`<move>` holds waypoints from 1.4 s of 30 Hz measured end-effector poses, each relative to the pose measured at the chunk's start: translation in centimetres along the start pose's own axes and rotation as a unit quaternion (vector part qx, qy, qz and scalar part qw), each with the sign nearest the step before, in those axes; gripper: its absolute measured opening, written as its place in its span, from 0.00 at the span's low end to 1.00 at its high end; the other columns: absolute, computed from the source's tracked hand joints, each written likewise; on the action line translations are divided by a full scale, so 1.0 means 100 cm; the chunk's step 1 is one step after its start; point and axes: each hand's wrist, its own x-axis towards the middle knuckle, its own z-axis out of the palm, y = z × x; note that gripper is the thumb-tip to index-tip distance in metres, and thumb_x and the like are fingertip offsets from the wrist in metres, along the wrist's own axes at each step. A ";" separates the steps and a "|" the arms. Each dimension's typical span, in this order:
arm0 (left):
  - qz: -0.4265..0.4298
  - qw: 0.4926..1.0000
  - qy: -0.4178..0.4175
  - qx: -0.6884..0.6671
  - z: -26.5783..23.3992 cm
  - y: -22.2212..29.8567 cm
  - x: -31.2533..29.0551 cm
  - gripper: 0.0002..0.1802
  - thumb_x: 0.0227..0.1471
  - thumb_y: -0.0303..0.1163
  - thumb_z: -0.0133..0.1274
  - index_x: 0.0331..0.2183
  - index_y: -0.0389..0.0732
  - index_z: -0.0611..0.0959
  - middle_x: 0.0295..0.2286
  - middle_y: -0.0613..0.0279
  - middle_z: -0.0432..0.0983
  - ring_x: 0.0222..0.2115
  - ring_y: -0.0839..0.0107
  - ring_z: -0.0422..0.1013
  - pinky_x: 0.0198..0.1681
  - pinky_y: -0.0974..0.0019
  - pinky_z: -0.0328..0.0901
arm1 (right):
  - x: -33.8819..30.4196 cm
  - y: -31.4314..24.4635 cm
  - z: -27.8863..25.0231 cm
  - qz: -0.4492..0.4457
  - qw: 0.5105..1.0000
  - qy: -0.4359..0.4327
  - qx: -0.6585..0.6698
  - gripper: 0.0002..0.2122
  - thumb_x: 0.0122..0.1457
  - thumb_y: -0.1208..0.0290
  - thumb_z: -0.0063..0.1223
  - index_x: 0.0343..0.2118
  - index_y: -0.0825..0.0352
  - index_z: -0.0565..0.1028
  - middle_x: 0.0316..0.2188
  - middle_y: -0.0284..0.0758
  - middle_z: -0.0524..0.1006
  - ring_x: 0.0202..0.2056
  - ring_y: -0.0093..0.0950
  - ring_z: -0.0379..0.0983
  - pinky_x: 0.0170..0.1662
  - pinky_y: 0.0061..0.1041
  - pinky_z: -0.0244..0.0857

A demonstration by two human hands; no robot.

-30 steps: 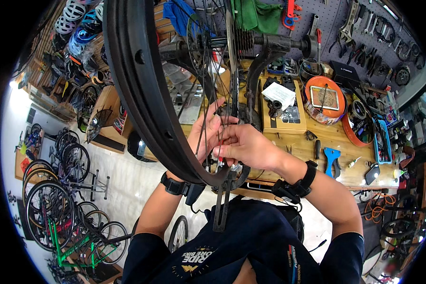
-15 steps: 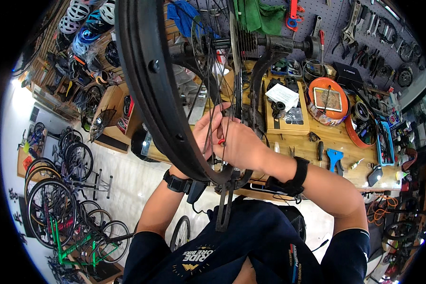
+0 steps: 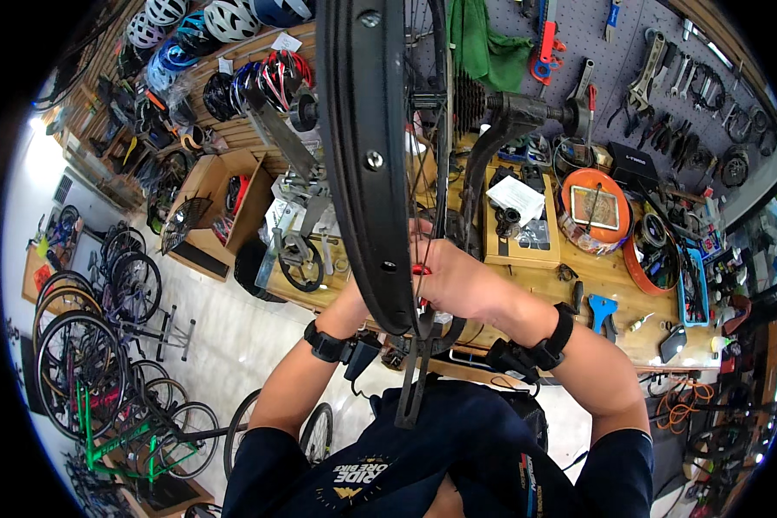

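A bicycle wheel stands upright in a dark truing stand (image 3: 514, 121), its black rim (image 3: 364, 164) close to me and its cassette (image 3: 469, 104) beyond. My right hand (image 3: 464, 281) is closed at the spokes just right of the rim's lower part, pinching a small red spoke wrench (image 3: 420, 269). My left hand (image 3: 351, 304) reaches in from the other side of the rim. The rim covers most of it, so its fingers and anything in them are largely hidden. Spokes (image 3: 419, 177) run between the rim and hub.
On the wooden bench (image 3: 540, 289) lie a cardboard tray (image 3: 527, 250) of parts, an orange round container (image 3: 594, 211), a blue-handled tool (image 3: 604, 312) and a phone (image 3: 677, 344). Tools hang on the pegboard (image 3: 609, 69). Bicycles (image 3: 104, 371) stand on the left.
My view has shifted, and the rim now appears nearly vertical, covering my left hand, which showed through the spokes before. My right hand stays at the spokes with the red wrench.
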 end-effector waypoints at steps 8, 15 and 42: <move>0.001 0.999 0.011 0.041 -0.009 -0.010 0.010 0.22 0.60 0.43 0.47 0.46 0.33 0.72 0.36 0.60 0.73 0.36 0.76 0.71 0.41 0.69 0.67 | 0.004 0.018 -0.008 0.012 0.980 0.003 -0.200 0.05 0.56 0.71 0.51 0.30 0.67 0.75 0.23 0.28 0.73 0.26 0.21 0.68 0.28 0.25 0.63; 0.022 0.999 -0.004 0.031 -0.011 -0.011 0.014 0.19 0.55 0.42 0.53 0.41 0.35 0.75 0.33 0.62 0.72 0.37 0.73 0.69 0.44 0.70 0.64 | -0.020 0.019 -0.032 0.114 0.920 -0.185 0.326 0.12 0.64 0.61 0.49 0.40 0.65 0.71 0.21 0.24 0.66 0.22 0.16 0.59 0.27 0.16 0.54; -0.013 1.000 0.019 -0.020 -0.010 -0.018 0.014 0.22 0.60 0.38 0.50 0.51 0.36 0.73 0.37 0.63 0.76 0.37 0.75 0.73 0.42 0.71 0.69 | 0.006 0.014 -0.006 0.033 0.888 0.088 -0.450 0.15 0.54 0.63 0.57 0.33 0.73 0.74 0.28 0.45 0.78 0.34 0.40 0.76 0.38 0.32 0.69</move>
